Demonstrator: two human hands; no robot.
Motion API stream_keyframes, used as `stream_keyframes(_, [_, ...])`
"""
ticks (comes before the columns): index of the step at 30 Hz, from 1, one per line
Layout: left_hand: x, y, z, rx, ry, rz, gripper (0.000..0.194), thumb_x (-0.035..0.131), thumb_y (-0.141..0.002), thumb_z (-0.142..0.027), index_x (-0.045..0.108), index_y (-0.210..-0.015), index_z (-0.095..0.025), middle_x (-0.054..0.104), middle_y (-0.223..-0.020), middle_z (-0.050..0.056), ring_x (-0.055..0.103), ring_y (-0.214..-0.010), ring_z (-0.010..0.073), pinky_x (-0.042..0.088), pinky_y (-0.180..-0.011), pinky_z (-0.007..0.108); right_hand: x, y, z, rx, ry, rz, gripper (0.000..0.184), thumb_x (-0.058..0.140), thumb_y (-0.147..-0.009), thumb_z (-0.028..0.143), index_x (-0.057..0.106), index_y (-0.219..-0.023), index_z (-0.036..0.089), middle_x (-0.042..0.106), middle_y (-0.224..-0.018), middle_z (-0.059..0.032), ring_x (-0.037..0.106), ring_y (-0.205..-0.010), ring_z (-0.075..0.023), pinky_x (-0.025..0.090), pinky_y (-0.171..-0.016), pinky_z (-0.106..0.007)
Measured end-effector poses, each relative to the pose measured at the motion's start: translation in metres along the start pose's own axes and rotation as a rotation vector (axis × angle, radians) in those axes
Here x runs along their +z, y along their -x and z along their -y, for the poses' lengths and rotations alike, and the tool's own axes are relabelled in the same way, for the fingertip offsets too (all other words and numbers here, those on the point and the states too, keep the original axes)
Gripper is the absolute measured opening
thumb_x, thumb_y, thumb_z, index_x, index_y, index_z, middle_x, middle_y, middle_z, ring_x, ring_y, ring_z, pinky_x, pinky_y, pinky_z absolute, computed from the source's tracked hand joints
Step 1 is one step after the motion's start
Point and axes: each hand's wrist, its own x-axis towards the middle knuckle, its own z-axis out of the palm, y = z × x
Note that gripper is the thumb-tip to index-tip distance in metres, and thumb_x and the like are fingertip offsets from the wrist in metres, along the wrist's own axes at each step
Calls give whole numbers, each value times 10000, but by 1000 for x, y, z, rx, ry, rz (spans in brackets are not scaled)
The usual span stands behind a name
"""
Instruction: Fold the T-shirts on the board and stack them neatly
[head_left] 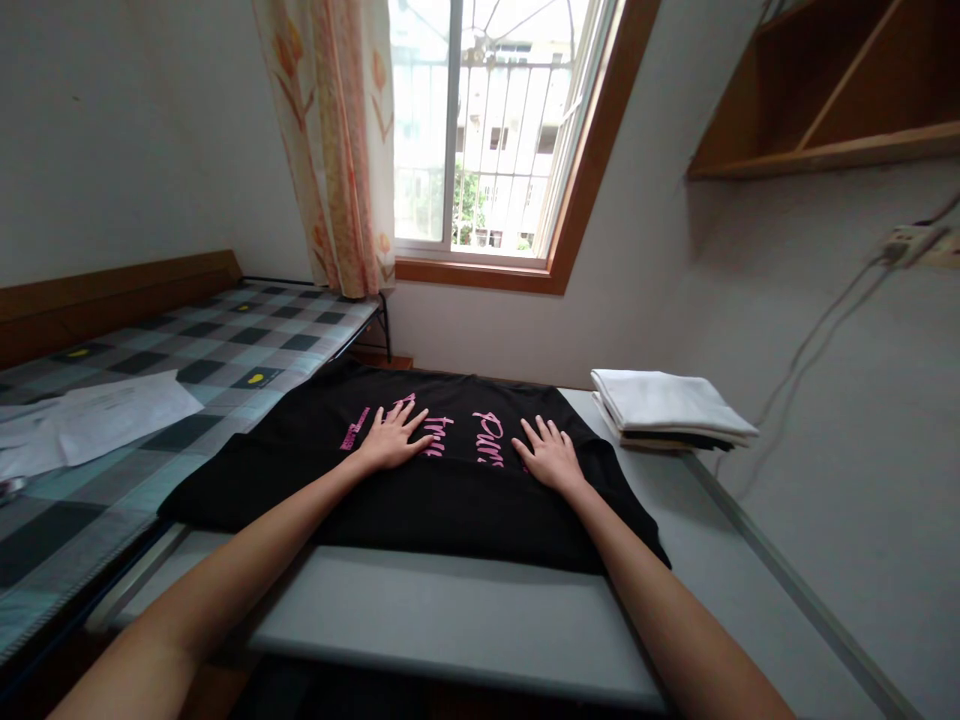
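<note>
A black T-shirt [450,510] with pink lettering lies spread sideways across the table, its near side folded over so that part of the print is covered. My left hand [395,437] rests flat on the shirt over the lettering, fingers spread. Farther right, my right hand [550,453] also presses flat on the cloth, fingers apart, beside the pink print. Neither hand grips the fabric. The shirt's left end reaches the table's left edge by the bed.
A stack of folded cloth [671,405], white on top, sits at the table's [450,610] back right. On the left is a bed with a checked mattress [225,355] and loose papers [112,420]. A curtain [337,150] hangs by the window; a wooden shelf [825,150] is on the right wall.
</note>
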Motion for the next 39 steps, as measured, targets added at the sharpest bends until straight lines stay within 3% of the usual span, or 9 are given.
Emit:
stream_keyframes(18, [-1,37,-11,-41,-18,16,776,208,-888,-747,269,-1526,-308,166,-1614,75,100,-1486,315,94,-1154,595,0,39,4,-15,-7,2,688,240,-950,643,282,-1534,279,175,-1616,-74,139,-1476,-276,134,-1163,-446])
stream_keyframes(23, [-3,14,-28,-49,-31,-64,754,217,-915,-704,392,-1477,-233,314,-1564,126,188,-1464,329,139,-1144,604,-1,38,4,-15,-14,-12,673,263,-954,625,300,-1528,275,190,-1613,-81,146,-1474,-277,136,-1162,-445])
stream_keyframes(32, [11,-63,-87,173,9,-163,650,284,-945,-626,421,-1455,-248,252,-1593,99,138,-1479,306,149,-1160,566,0,39,3,-21,-19,-34,669,276,-950,624,317,-1522,280,229,-1603,-75,169,-1468,-275,142,-1155,-451])
stream_keyframes(39, [24,-83,-92,203,51,-114,627,278,-951,-611,414,-1463,-276,313,-1572,71,201,-1465,297,143,-1174,526,-6,41,5,-31,3,-53,662,346,-934,603,374,-1500,263,286,-1579,-108,233,-1443,-294,194,-1129,-453])
